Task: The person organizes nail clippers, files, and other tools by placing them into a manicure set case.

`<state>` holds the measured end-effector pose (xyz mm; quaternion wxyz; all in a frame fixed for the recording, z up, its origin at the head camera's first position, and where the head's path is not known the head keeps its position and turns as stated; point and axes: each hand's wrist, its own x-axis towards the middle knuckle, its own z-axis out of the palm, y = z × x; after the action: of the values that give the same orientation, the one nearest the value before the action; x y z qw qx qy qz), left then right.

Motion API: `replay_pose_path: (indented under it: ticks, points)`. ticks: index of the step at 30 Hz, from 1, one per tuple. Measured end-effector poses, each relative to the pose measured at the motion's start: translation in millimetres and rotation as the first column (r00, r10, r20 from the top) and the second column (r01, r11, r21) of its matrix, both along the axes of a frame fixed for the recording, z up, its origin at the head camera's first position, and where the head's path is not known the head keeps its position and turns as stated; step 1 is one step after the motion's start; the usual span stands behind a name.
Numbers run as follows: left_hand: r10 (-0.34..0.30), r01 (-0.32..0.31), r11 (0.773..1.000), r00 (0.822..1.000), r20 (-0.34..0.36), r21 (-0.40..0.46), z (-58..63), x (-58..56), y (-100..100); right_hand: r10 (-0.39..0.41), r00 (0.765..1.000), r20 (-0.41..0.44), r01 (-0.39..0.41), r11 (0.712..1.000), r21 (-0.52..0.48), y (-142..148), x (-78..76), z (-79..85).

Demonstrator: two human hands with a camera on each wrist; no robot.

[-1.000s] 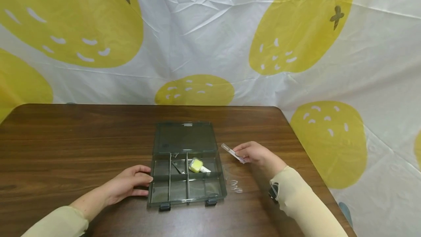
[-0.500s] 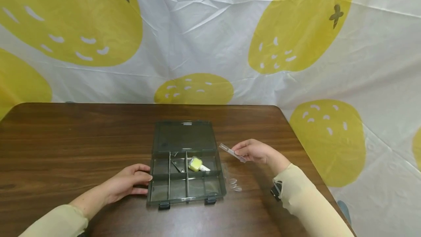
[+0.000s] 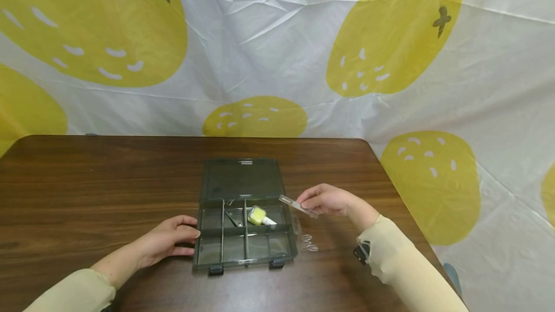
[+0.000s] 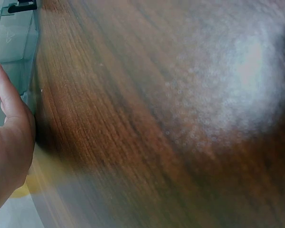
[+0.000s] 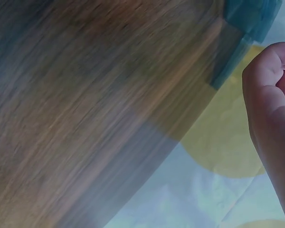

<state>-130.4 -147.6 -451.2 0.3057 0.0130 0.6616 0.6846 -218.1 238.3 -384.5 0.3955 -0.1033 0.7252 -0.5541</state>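
A dark translucent compartment box (image 3: 209, 252) lies on the table with its lid (image 3: 243, 179) folded back. My left hand (image 3: 166, 240) rests against the box's left side, fingers mostly straight; the left wrist view shows the same hand (image 4: 14, 133) along the box wall. Between thumb and fingers, my right hand (image 3: 329, 201) pinches a flat, narrow clear strip (image 3: 288, 201), its far end above the box's right edge. A top-right compartment contains a yellow squarish piece (image 3: 257, 215) with a white stem (image 3: 269, 221). Left of it lies a small dark metal item (image 3: 234, 220), kind unclear.
Clear looped pieces (image 3: 309, 243) lie on the wooden table (image 3: 108, 182), just right of the box. Two dark latches (image 3: 216, 270) project from the box's front. Behind the table hangs a white curtain (image 3: 269, 52) with yellow fruit shapes.
The right hand has moved a little left, bringing the clear strip over the box's right edge. My left hand has stayed at the box's side.
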Motion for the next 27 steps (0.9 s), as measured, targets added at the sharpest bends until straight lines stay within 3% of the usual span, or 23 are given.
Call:
replay_pose_path:
  ticks: [19,27]
  points:
    - [-0.004,0.004,1.000,1.000,0.018,-0.021,1.6,0.4,-0.9,0.111,0.994,0.014,-0.110,0.993,-0.039,-25.1,12.2,4.1]
    - [-0.008,0.008,1.000,1.000,0.015,-0.011,0.9,0.1,-1.4,0.170,0.985,-0.006,-0.169,0.985,0.020,-33.8,16.0,1.9]
